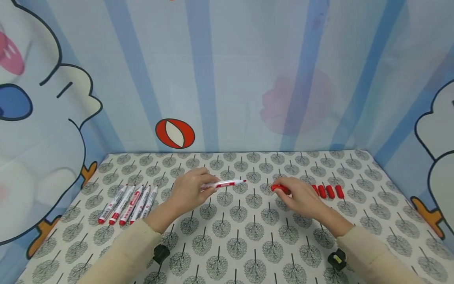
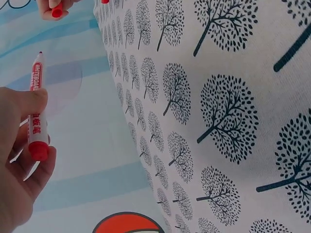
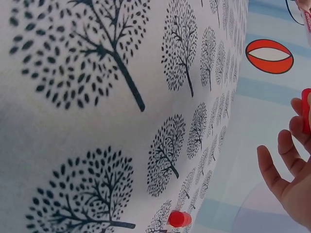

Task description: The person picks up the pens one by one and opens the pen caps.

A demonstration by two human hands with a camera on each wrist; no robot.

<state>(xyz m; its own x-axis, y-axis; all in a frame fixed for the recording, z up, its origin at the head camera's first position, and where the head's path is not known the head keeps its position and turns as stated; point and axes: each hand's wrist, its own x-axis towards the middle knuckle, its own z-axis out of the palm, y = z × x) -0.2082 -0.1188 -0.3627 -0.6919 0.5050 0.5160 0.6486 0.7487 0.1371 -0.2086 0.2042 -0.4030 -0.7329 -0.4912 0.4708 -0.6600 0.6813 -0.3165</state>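
My left hand [image 1: 191, 190] grips a white whiteboard marker [image 1: 227, 184] with red lettering, its bare red tip pointing right. In the left wrist view the thumb lies across the barrel of this marker [image 2: 38, 109], whose red end sits by the fingers. A red marker cap [image 1: 280, 189] is pinched in my right hand [image 1: 299, 197], held a short way right of the tip. The right wrist view catches the cap [image 3: 305, 110] at its edge, the other fingers of the right hand [image 3: 296, 179] spread apart.
Several white markers [image 1: 127, 205] with red ends lie side by side at the left of the tree-patterned tablecloth [image 1: 237, 244]. To the right, several red caps [image 1: 330, 191] stand in a row beyond the right hand. A printed curtain [image 1: 234, 79] rises behind the table.
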